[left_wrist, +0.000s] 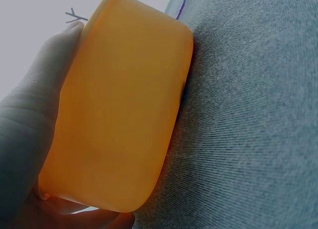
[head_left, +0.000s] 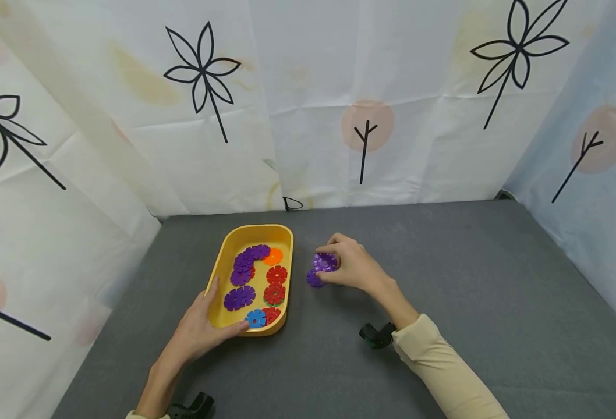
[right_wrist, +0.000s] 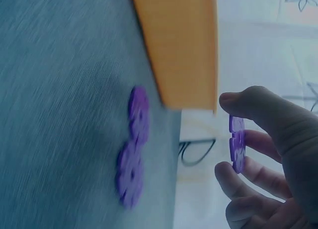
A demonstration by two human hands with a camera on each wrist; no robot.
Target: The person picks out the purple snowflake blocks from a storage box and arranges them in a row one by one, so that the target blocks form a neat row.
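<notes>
My left hand (head_left: 199,325) grips the near left corner of a yellow tray (head_left: 215,291), thumb along the near rim and fingers at the left side. In the left wrist view the tray's outer wall (left_wrist: 119,105) fills the middle. To the right of the tray, my right hand (head_left: 357,269) pinches a purple flower-shaped disc (right_wrist: 238,144) by its edge between thumb and fingers, raised off the table. Below it, two purple flower-shaped discs (right_wrist: 131,174) lie end to end on the cloth; in the head view the held disc and hand partly cover them.
Inside the tray lie several purple discs (head_left: 240,298), several red discs (head_left: 276,274), an orange disc (head_left: 273,256) and a blue disc (head_left: 256,318). Grey cloth (head_left: 444,279) covers the table. A white printed sheet (head_left: 313,70) stands behind it and at both sides.
</notes>
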